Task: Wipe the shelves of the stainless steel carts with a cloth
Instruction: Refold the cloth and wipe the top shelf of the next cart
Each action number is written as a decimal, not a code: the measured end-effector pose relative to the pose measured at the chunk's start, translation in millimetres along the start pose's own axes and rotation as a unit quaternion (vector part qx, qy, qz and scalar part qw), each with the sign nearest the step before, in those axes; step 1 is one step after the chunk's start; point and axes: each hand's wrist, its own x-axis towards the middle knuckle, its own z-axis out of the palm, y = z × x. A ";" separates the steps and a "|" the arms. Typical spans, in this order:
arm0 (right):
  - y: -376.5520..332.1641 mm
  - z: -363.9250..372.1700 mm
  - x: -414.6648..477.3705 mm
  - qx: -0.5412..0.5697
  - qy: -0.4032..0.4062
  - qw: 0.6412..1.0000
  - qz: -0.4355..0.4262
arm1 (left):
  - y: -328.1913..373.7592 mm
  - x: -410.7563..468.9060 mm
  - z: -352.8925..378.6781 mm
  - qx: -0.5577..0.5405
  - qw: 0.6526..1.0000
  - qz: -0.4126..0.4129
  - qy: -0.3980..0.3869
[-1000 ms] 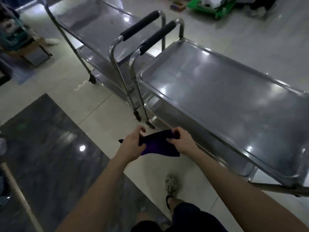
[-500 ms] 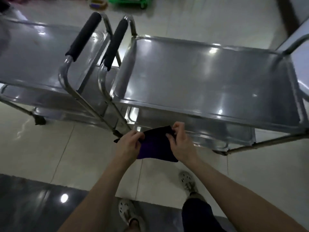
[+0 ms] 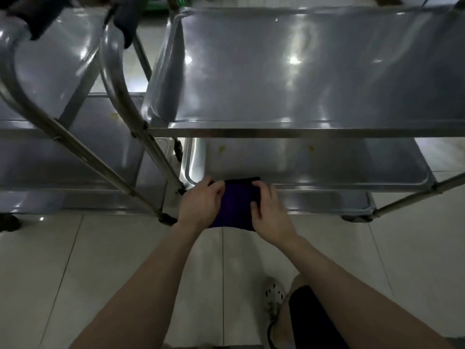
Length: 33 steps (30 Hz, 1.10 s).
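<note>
Bare-armed on both sides, uncovered from left hand (image 3: 201, 205) and right hand (image 3: 270, 215) down to the lower edge of the view. Dressed below in a black garment (image 3: 309, 321) ending at the knee (shorts, by the cut, seen on one leg only). Shod in a pale perforated clog (image 3: 274, 294), dotted with round holes across the toe, smudged grey, with a dark strap (image 3: 269, 332) curving round the heel.

Left hand (image 3: 201, 205) and right hand (image 3: 270, 212) grip a dark purple cloth (image 3: 236, 205) by its sides, just before the steel cart (image 3: 302, 132), above its lower shelf (image 3: 327, 167)
</note>
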 end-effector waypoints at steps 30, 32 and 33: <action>50.5 155.6 136.4 -0.335 0.004 0.942 0.025 | -165.5 84.7 86.8 -0.472 0.838 -0.093 0.258; 34.4 170.4 145.9 -0.327 -0.011 0.945 0.027 | -165.9 86.2 89.9 -0.458 0.844 -0.093 0.265; 27.5 174.7 152.5 -0.321 -0.021 0.946 0.035 | -166.4 86.9 89.8 -0.459 0.844 -0.092 0.260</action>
